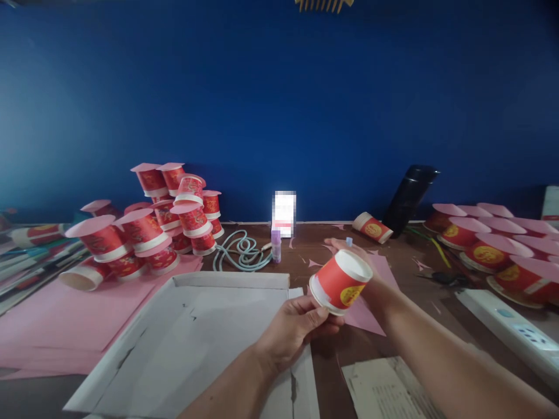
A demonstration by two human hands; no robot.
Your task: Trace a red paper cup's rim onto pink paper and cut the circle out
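My left hand (301,320) grips a red paper cup (336,285) with a yellow round emblem, fingers and thumb around its lower end. The cup is tilted, its white end facing up and to the right. Just behind it is my right hand (338,244), mostly hidden by the cup, with a few bent fingers showing. A small pale-blue piece (349,241) sticks up at those fingers; what it belongs to is hidden. Beneath the right forearm lies pink paper (371,314). A purple glue stick (276,250) stands upright farther back on the table.
Red cups topped with pink paper (151,224) are stacked at left beside pink sheets (74,314); more cups (489,250) stand right. A white tray-like sheet (174,343), coiled cable (240,253), lit phone (283,214), lying cup (372,227), black bottle (410,201) and power strip (510,326) surround my hands.
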